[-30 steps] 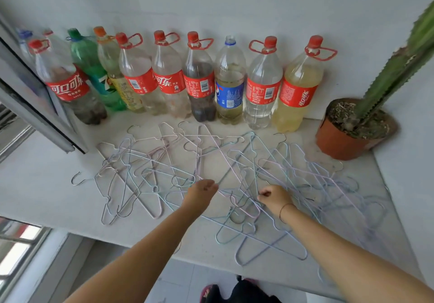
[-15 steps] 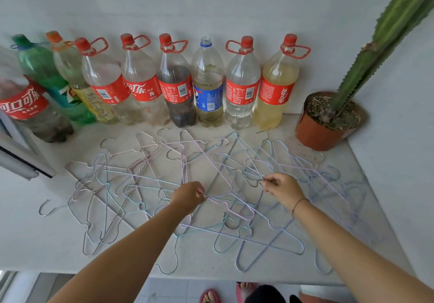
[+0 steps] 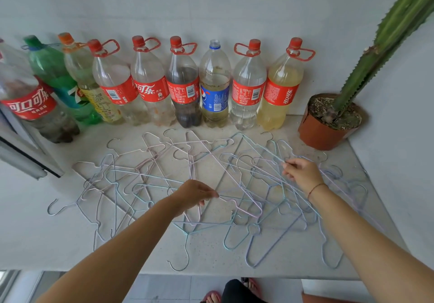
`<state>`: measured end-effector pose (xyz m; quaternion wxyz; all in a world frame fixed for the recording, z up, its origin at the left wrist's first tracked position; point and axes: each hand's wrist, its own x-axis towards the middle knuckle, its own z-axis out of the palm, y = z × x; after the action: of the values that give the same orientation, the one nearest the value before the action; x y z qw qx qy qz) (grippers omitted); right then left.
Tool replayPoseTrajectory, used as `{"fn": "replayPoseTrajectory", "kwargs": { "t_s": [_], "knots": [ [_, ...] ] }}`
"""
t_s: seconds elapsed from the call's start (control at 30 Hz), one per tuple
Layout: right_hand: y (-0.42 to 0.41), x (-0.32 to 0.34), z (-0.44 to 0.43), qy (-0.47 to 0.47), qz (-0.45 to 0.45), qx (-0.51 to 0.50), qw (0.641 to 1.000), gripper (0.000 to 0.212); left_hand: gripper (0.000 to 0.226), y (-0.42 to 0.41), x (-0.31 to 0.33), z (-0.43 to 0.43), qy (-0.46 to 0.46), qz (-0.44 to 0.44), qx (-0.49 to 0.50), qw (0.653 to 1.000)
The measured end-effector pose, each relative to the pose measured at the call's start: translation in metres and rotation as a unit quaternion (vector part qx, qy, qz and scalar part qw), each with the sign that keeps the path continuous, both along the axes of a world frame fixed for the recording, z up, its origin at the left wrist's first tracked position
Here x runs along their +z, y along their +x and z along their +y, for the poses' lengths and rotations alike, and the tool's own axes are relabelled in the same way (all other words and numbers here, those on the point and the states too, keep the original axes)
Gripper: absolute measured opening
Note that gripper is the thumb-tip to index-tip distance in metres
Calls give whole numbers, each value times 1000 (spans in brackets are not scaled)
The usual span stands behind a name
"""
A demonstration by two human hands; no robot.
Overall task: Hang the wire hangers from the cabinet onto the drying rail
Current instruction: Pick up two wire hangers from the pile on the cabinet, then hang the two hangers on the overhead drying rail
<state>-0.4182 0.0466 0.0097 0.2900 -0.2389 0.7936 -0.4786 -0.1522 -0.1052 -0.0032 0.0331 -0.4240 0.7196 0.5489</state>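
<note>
Dozens of pastel wire hangers [image 3: 244, 199] lie tangled on the white cabinet top [image 3: 211, 255] before a row of bottles [image 3: 150, 86], a person's left hand [image 3: 195, 194] and right hand [image 3: 301, 173] each pinching one thin wire.

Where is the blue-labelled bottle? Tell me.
Head view: the blue-labelled bottle stands in the row against the wall, around the middle, between the dark-liquid bottle and a clear red-labelled bottle.

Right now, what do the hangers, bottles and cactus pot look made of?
Hangers: thin metal wire, seemingly with a pastel plastic or paint coating; the hooks look bare grey.
Bottles: clear glossy plastic, probably PET, with printed film labels.
Pot: matte orange-brown; its thin rim suggests plastic, though clay is possible.
</note>
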Motion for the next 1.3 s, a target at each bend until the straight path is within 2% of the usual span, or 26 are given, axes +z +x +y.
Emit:
{"fn": "replayPoseTrajectory", "kwargs": {
  "t_s": [0.1,0.3,0.57,0.73,0.9,1.03,1.3],
  "knots": [
    [-9,9,0,-3,4,-10,1000,10,17,14,14,-1,34,22,29,999],
    [-14,16,1,-19,-9,-35,999,10,18,46,28,-6,48,68,58,995],
    [22,17,-7,-32,-29,12,999,12,14,96,33,-18,56,91,148,983],
    [55,24,-25,-47,-40,46,997,11,15,120,40,-14,71,153,230,958],
    [87,35,-54,-58,-73,104,990,8,14,138,56,8,42,167,303,937],
    [113,49,-74,-79,-105,161,978,7,17,155,67,34,27,178,373,910],
    [167,74,-84,-66,-198,342,916,25,12,182,81,124,7,233,551,801]
  ]
}}
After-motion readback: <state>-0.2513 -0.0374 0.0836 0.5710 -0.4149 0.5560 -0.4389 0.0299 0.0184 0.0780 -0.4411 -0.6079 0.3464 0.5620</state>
